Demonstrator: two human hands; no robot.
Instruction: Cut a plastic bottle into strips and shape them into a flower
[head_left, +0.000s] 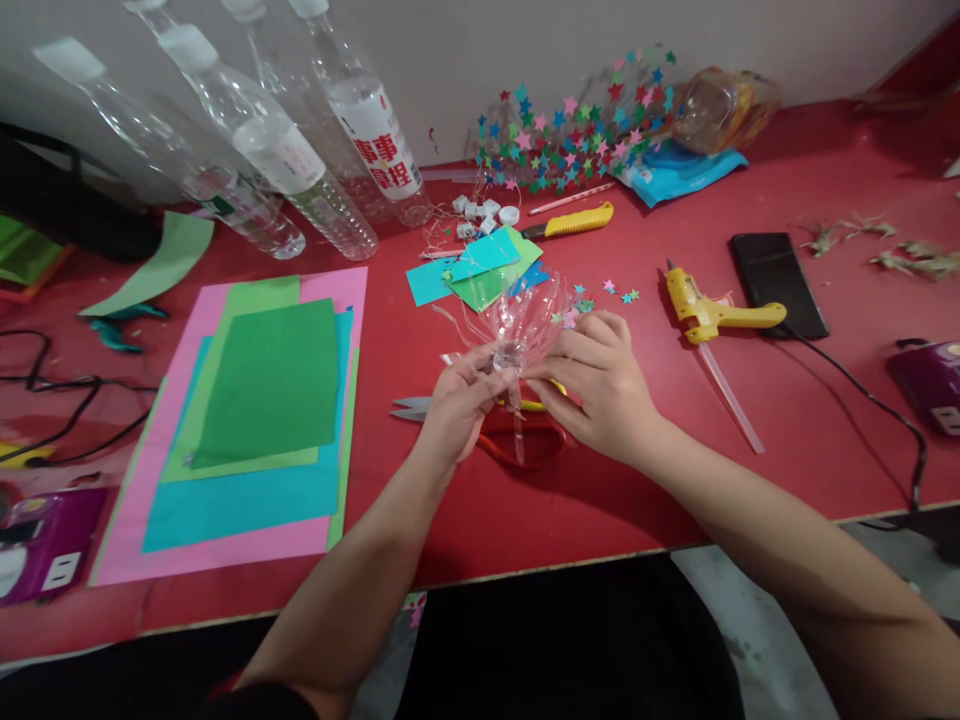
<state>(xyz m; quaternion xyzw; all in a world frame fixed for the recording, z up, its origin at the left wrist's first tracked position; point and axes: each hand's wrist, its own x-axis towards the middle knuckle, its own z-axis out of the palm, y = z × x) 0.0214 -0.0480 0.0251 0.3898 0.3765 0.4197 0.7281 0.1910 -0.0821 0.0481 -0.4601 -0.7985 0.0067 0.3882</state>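
Note:
Between my hands is a clear plastic bottle piece (513, 330), cut into many thin strips that fan out away from me. My left hand (466, 395) pinches its round neck end from the left. On the other side, my right hand (592, 385) is closed with its fingertips on the strips near the neck. One strip hangs down towards me. Beneath the hands lie scissors (411, 409) with red and yellow handles, partly hidden by my fingers. Small coloured paper stars (609, 288) lie just beyond my right hand.
Stacked coloured paper (266, 385) lies at left, with upright plastic bottles (277, 160) behind. A yellow glue gun (701, 308), a phone (778, 284) and its cable are at right. Further back are a yellow cutter (577, 220), paper scraps (480, 265) and a star-covered clear container (577, 135).

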